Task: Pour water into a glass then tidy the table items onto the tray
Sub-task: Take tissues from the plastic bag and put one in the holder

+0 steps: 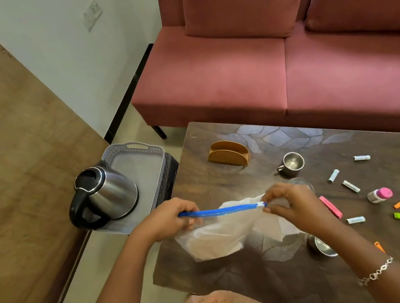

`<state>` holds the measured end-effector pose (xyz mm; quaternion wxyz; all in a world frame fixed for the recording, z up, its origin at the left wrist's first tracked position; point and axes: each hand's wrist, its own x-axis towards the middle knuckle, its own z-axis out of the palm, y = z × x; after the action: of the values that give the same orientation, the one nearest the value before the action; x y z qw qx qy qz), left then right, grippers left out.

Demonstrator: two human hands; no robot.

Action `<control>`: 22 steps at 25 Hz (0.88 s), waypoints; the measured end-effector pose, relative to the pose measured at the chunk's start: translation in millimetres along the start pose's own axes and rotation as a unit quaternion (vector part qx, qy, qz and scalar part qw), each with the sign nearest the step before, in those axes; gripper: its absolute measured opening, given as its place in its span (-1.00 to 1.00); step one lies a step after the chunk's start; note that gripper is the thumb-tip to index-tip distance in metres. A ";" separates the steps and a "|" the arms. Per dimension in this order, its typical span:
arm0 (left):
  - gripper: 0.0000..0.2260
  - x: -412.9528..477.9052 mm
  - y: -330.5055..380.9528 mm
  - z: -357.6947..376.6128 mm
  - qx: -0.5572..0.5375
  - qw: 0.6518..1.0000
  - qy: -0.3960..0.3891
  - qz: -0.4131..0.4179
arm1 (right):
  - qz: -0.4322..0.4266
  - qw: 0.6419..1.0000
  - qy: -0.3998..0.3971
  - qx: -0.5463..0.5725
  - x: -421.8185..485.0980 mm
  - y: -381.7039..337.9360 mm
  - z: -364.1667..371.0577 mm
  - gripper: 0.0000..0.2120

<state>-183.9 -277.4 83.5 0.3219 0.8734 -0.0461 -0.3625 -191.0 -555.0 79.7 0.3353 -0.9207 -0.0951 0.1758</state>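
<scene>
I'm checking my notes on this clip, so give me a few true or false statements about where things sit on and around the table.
1. The kettle stands on the grey tray. True.
2. The left hand and right hand both grip the bag by its blue zip. True.
3. The steel cup is on the tray. False: the steel cup stands on the table.
4. The left hand holds the napkin holder. False: the napkin holder stands on the table, with neither hand touching it.
</scene>
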 end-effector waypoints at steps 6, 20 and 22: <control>-0.91 61.6 -43.2 21.5 0.143 0.986 -0.086 -0.031 | 0.038 0.999 0.019 -0.029 8.8 4.6 8.5 -0.83; -0.81 159.2 -71.9 16.6 0.198 0.967 0.155 -0.044 | 0.008 0.991 0.123 -0.053 18.1 -1.3 4.3 -0.81; -0.73 162.1 -70.9 16.3 0.177 0.970 0.163 -0.043 | 0.009 0.991 0.123 -0.054 19.0 -1.8 2.7 -0.81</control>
<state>-86.7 -281.0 -65.2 0.1497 0.9649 -0.0184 -0.2150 -174.7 -546.5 74.0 0.2925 -0.9529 -0.0541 0.0592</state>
